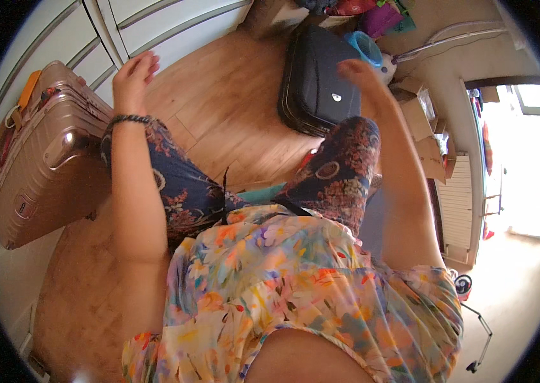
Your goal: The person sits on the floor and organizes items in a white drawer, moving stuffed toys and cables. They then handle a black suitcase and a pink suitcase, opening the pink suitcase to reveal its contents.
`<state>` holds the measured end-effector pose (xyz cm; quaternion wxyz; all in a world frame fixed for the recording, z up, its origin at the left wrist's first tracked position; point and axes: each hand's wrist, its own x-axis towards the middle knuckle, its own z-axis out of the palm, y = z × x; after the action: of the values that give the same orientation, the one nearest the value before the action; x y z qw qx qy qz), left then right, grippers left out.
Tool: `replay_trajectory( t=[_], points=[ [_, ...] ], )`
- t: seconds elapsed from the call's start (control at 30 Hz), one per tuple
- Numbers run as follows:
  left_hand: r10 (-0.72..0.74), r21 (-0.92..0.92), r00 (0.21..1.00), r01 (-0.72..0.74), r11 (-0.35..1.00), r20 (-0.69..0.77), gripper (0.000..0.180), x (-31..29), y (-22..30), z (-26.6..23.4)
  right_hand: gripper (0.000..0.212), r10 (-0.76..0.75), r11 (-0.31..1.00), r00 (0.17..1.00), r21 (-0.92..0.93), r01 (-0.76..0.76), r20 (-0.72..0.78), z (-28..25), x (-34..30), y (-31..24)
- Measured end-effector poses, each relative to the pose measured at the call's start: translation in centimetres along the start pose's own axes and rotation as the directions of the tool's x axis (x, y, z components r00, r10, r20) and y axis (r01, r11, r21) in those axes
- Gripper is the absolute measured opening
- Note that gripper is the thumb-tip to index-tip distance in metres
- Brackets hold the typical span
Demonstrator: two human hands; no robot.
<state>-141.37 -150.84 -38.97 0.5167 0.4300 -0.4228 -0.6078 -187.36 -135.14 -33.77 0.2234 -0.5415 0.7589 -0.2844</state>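
Observation:
My left hand (pixel 133 78) is raised in front of the white drawers, its fingers loosely bent and apart, with nothing seen in it. A dark braided bracelet (pixel 131 119) circles that wrist. My right hand (pixel 360 73) is lifted at the right, over the edge of a black suitcase (pixel 318 80) lying on the floor. Motion smears its fingers, so their shape is unclear. A shiny rose-gold suitcase (pixel 53 163) stands by my left forearm, with an orange tag (pixel 29 89) on it. My knees, in dark patterned trousers (pixel 337 172), are spread below the hands.
White drawers (pixel 174 29) line the far left over a wooden floor (pixel 206 89). Behind the black suitcase sit a blue bin (pixel 364 46) and colourful bags (pixel 378 19). Open cardboard boxes (pixel 417 115) and a white radiator (pixel 456 204) stand at the right, near a bright doorway (pixel 519 172).

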Motion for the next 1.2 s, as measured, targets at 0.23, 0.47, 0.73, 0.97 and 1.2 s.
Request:
replay_trajectory(
  t=[0.23, 0.47, 0.73, 0.97, 1.2],
  points=[
    [-0.076, -0.037, 0.997, 0.075, 0.996, -0.015, 0.021, 1.1, 0.7, 0.8, 0.032, 0.174, 0.773, 0.846, -0.602, 0.200, 0.505, 14.3, 1.2, 9.4],
    [0.064, 0.277, 0.876, -0.220, 0.935, 0.479, 0.027, 7.6, 1.1, 10.0, 0.060, 0.536, 0.738, 0.637, -0.674, -0.036, 0.554, 21.2, -4.3, 30.4],
    [0.009, 0.160, 0.979, -0.042, 0.986, 0.203, 0.027, 9.5, 0.8, 9.0, 0.064, 0.673, 0.519, 0.731, -0.775, -0.361, 0.111, 25.6, -6.4, 28.0],
    [-0.009, -0.018, 0.999, 0.009, 1.000, 0.041, 0.023, 10.0, 1.7, 6.3, 0.071, 0.708, 0.513, 0.706, -0.713, -0.478, 0.037, 23.2, -6.1, 24.1],
    [-0.043, -0.108, 0.997, 0.050, 0.993, 0.065, 0.024, 9.9, 2.3, 5.8, 0.067, 0.788, 0.514, 0.584, -0.733, -0.446, 0.197, 22.4, -2.0, 29.5]
  ],
)
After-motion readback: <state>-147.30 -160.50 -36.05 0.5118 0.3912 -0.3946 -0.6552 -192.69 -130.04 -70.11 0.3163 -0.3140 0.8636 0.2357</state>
